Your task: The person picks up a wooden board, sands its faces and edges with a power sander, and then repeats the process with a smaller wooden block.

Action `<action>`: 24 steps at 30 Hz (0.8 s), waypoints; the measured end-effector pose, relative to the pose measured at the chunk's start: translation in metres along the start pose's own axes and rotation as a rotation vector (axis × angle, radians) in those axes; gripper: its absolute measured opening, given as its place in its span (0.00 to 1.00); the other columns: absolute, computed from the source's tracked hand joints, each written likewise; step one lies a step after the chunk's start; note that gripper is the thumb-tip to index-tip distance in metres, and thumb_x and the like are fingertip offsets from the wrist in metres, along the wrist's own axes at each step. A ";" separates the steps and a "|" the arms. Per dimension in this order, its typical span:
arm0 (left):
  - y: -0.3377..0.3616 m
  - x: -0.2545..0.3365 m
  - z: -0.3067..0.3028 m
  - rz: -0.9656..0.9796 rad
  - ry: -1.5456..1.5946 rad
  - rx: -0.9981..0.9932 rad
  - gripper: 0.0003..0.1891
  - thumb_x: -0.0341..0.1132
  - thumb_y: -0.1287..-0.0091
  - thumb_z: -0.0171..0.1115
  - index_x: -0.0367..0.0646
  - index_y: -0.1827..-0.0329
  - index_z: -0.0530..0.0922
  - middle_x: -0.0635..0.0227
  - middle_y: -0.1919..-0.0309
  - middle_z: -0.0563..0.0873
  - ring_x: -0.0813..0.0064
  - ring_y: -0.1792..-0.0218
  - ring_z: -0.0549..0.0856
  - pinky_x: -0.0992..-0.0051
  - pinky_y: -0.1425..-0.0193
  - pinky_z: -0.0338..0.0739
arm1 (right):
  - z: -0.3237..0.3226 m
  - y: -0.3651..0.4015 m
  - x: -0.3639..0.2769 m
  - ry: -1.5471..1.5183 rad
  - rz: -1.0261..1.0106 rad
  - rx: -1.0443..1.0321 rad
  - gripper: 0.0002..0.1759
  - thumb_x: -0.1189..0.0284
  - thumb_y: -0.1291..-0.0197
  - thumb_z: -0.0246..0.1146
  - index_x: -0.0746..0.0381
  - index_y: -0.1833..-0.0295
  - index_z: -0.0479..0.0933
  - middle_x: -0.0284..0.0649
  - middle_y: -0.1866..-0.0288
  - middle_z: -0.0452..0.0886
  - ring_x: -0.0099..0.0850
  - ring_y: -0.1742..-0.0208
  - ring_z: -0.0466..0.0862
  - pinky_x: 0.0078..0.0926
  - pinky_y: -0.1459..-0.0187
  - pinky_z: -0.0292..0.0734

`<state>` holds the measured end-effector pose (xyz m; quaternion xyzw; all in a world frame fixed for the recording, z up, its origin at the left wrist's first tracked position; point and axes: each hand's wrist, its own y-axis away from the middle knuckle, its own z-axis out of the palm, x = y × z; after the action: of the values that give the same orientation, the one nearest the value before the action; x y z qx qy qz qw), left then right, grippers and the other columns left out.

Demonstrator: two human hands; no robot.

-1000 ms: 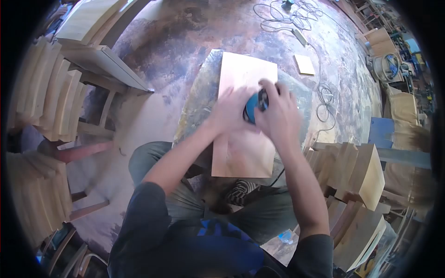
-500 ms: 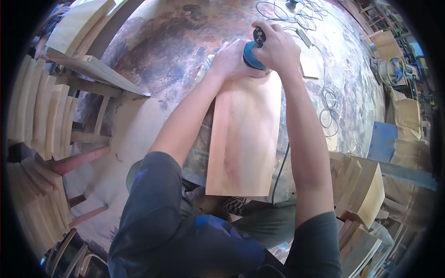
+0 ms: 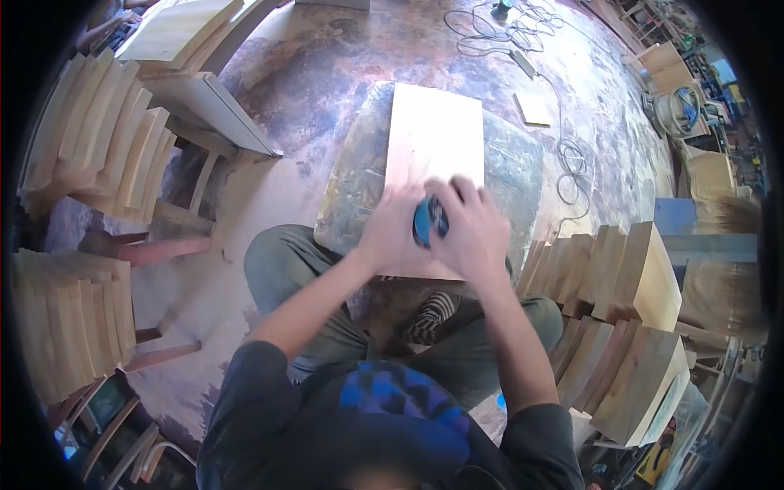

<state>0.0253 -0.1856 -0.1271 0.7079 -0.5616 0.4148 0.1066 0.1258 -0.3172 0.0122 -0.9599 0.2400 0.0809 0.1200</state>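
A pale wooden board (image 3: 435, 135) lies lengthwise on a low, stained work surface (image 3: 351, 184) in front of my crossed legs. On the board's near part sits a teal and black power sander (image 3: 423, 222). My right hand (image 3: 476, 233) is closed around its top and right side. From the left, my left hand (image 3: 387, 227) grips the sander's side, low against the board. Both hands are slightly blurred by motion, and they hide much of the sander and the board's near end.
Wooden boards stand in stacks at left (image 3: 98, 131) and right (image 3: 621, 278). A grey cord (image 3: 563, 155) runs across the floor to a power strip (image 3: 523, 64). Near it lies a small wooden piece (image 3: 532, 109). Another person's hand (image 3: 122, 18) shows at top left.
Both hands and the sander have moved from the board's far end back toward my body. The far end of the board is now uncovered. My view has also shifted.
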 end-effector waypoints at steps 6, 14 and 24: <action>0.059 0.024 0.007 0.045 -0.017 -0.107 0.55 0.58 0.44 0.83 0.31 0.19 0.72 0.41 0.20 0.78 0.43 0.17 0.75 0.45 0.10 0.64 | -0.019 0.072 -0.030 -0.027 0.016 -0.097 0.39 0.71 0.53 0.79 0.42 0.30 0.84 0.38 0.35 0.82 0.46 0.42 0.86 0.48 0.54 0.89; -0.093 -0.047 0.001 0.095 0.040 0.050 0.53 0.57 0.53 0.89 0.36 0.27 0.77 0.50 0.34 0.86 0.49 0.30 0.85 0.52 0.19 0.74 | 0.025 -0.076 0.028 0.027 0.079 0.106 0.31 0.69 0.44 0.76 0.41 0.33 0.85 0.38 0.38 0.85 0.48 0.44 0.88 0.50 0.55 0.90; -0.252 -0.141 -0.018 -0.054 -0.120 0.005 0.56 0.69 0.61 0.90 0.41 0.34 0.80 0.54 0.41 0.91 0.47 0.37 0.89 0.51 0.25 0.80 | 0.074 -0.266 0.101 0.041 0.029 0.212 0.25 0.62 0.37 0.73 0.39 0.33 0.85 0.39 0.38 0.89 0.51 0.41 0.91 0.53 0.51 0.90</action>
<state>0.2361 0.0119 -0.1361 0.7466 -0.5467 0.3701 0.0822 0.3338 -0.1140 -0.0294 -0.9398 0.2634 0.0369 0.2147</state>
